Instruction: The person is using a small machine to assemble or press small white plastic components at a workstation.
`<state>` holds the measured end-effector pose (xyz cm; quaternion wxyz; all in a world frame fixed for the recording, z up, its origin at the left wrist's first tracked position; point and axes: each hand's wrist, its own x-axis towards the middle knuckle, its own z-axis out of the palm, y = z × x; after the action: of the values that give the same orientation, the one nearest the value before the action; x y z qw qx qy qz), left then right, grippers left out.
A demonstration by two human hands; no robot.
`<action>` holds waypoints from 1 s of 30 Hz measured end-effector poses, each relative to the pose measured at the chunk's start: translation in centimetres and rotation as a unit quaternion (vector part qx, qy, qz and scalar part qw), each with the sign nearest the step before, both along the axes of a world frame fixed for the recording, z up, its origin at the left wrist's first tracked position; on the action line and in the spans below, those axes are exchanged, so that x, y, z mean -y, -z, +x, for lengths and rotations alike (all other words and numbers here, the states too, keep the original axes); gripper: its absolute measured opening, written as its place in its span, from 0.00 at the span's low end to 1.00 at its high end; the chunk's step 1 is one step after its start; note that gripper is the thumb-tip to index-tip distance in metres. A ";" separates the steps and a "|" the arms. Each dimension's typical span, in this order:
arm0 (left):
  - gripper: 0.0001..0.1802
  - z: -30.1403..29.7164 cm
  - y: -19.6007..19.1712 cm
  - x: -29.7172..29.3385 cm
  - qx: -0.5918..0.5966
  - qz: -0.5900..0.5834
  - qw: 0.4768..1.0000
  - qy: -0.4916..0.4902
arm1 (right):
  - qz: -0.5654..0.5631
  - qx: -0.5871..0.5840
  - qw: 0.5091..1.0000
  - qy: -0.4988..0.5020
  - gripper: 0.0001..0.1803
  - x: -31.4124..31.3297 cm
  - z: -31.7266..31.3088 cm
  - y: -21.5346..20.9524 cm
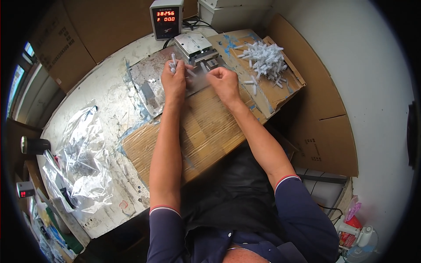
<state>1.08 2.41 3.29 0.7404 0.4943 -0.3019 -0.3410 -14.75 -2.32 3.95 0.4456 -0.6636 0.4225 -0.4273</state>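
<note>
My left hand (173, 85) is closed around several small white translucent plastic tubes (173, 58), whose ends stick out above and beside the fingers. Just to its right, my right hand (225, 84) pinches thumb and forefinger together, with one slim white tube (204, 67) showing at the fingertips. Both hands are over the near side of a metal fixture (193, 44) with a slotted front block. Under the left hand lies a worn metal plate (151, 72). A heap of similar white tubes (264, 59) is piled on cardboard to the right of my right hand.
A counter box with red digits (166, 19) stands behind the fixture, cables beside it. Brown cardboard (201, 127) covers the table's front. Crumpled clear plastic film (85, 162) lies at left near a dark cylinder (35, 145). Cardboard walls (324, 131) border the right side.
</note>
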 end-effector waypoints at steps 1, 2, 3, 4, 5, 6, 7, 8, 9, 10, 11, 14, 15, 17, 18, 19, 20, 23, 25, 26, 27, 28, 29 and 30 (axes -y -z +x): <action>0.10 0.2 0.1 0.0 -0.001 0.000 1.000 -0.001 | 0.000 -0.001 1.000 -0.001 0.08 0.1 -0.2 0.3; 0.09 0.4 0.2 0.0 -0.028 0.001 0.999 -0.022 | -0.038 -0.033 0.999 0.018 0.09 0.3 -0.5 0.6; 0.09 0.6 0.2 0.0 -0.054 0.001 0.998 -0.043 | -0.076 -0.064 0.994 0.037 0.10 0.5 -0.6 0.8; 0.10 0.5 0.3 0.2 -0.052 -0.023 0.995 -0.078 | -0.076 -0.065 0.994 0.036 0.10 0.7 -0.6 0.8; 0.10 0.5 0.4 0.2 -0.052 -0.022 0.995 -0.079 | -0.079 -0.079 0.993 0.047 0.09 0.9 -0.6 0.8; 0.09 0.6 0.5 0.2 -0.038 -0.009 0.995 -0.091 | -0.083 -0.093 0.990 0.059 0.08 1.2 -0.4 0.8; 0.09 0.7 0.5 0.1 -0.023 0.004 0.994 -0.104 | -0.083 -0.092 0.991 0.058 0.08 1.4 -0.2 0.8; 0.09 1.0 1.2 0.4 -0.022 0.005 0.994 -0.105 | -0.088 -0.100 0.989 0.063 0.08 1.7 0.0 0.9; 0.09 1.3 2.0 0.9 0.026 0.000 0.991 -0.132 | -0.094 -0.108 0.987 0.068 0.09 1.9 0.3 0.9; 0.09 1.2 2.1 1.1 0.071 -0.005 0.985 -0.156 | -0.093 -0.109 0.987 0.068 0.09 2.2 0.3 1.0; 0.09 1.1 2.2 1.2 0.071 -0.004 0.985 -0.156 | -0.093 -0.119 0.986 0.073 0.09 2.4 0.3 1.1; 0.11 0.5 1.8 0.9 0.086 0.023 0.984 -0.154 | -0.088 -0.131 0.984 0.082 0.08 2.8 0.2 1.2; 0.13 0.4 1.5 0.8 0.134 0.038 0.975 -0.170 | -0.084 -0.133 0.984 0.087 0.08 2.8 0.2 1.2; 0.15 0.2 0.8 0.3 0.183 0.054 0.963 -0.187 | -0.077 -0.136 0.984 0.083 0.08 2.7 0.2 0.9; 0.15 0.0 0.5 0.2 0.191 0.056 0.962 -0.190 | -0.070 -0.140 0.984 0.080 0.08 2.7 0.2 0.8; 0.16 0.0 0.5 0.1 0.198 0.057 0.959 -0.192 | -0.070 -0.140 0.984 0.080 0.08 2.7 0.3 0.7; 0.16 -0.1 0.4 0.1 0.199 0.057 0.959 -0.193 | -0.073 -0.139 0.984 0.080 0.07 2.7 0.3 0.7; 0.16 -0.1 0.5 0.1 0.206 0.064 0.959 -0.184 | -0.075 -0.140 0.984 0.080 0.07 2.7 0.4 0.6; 0.16 -0.2 0.6 0.2 0.208 0.051 0.959 -0.186 | -0.074 -0.142 0.984 0.080 0.07 2.7 0.5 0.6; 0.16 -0.2 0.5 0.2 0.208 0.051 0.959 -0.186 | -0.072 -0.137 0.985 0.081 0.07 2.7 0.4 0.6; 0.15 -0.2 0.5 0.1 0.215 0.059 0.957 -0.186 | -0.070 -0.132 0.985 0.082 0.07 2.7 0.4 0.6; 0.15 -0.3 0.5 0.1 0.221 0.067 0.955 -0.185 | -0.069 -0.131 0.985 0.082 0.07 2.7 0.5 0.6; 0.15 -0.3 0.6 0.1 0.222 0.067 0.955 -0.184 | -0.075 -0.130 0.985 0.085 0.07 2.7 0.5 0.6; 0.15 -0.3 0.6 0.1 0.237 0.068 0.953 -0.177 | -0.082 -0.128 0.985 0.088 0.07 2.6 0.6 0.6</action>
<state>0.74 2.26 2.66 0.6607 0.6556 -0.3525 -0.0973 -14.11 -4.94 3.33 0.2931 -0.7071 0.4963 -0.4097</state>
